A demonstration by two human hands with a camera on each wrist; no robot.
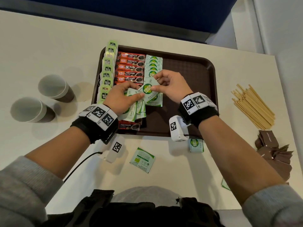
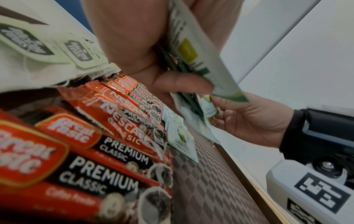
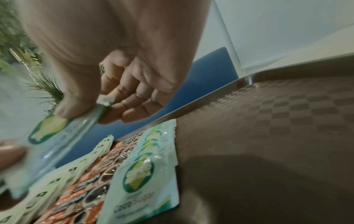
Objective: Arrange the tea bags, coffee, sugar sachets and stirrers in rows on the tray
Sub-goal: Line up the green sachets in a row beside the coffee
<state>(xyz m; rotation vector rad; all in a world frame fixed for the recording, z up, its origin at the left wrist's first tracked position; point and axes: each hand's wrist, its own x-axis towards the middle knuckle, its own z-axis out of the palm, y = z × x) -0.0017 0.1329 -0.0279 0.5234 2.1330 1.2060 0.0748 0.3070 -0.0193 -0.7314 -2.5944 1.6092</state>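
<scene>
A brown tray [image 1: 188, 66] holds a column of green tea bags [image 1: 107, 71] at its left edge, a row of red coffee sachets [image 1: 130, 68] beside it, and a column of green-and-white sugar sachets [image 1: 153, 64] after that. My left hand [image 1: 122, 97] grips a fanned stack of sugar sachets [image 1: 136, 108] over the tray's front left. My right hand [image 1: 170, 86] pinches the top sugar sachet [image 1: 150, 90] of that stack by its edge; the pinch shows in the right wrist view on the sachet [image 3: 57, 133]. Wooden stirrers [image 1: 253, 106] lie on the table right of the tray.
Two paper cups [image 1: 54, 88] stand left of the tray. Loose sugar sachets [image 1: 142, 159] lie on the white table in front of it, one [image 1: 196, 145] under my right wrist. Brown sachets [image 1: 270, 149] are piled at the right edge. The tray's right half [image 1: 196, 79] is bare.
</scene>
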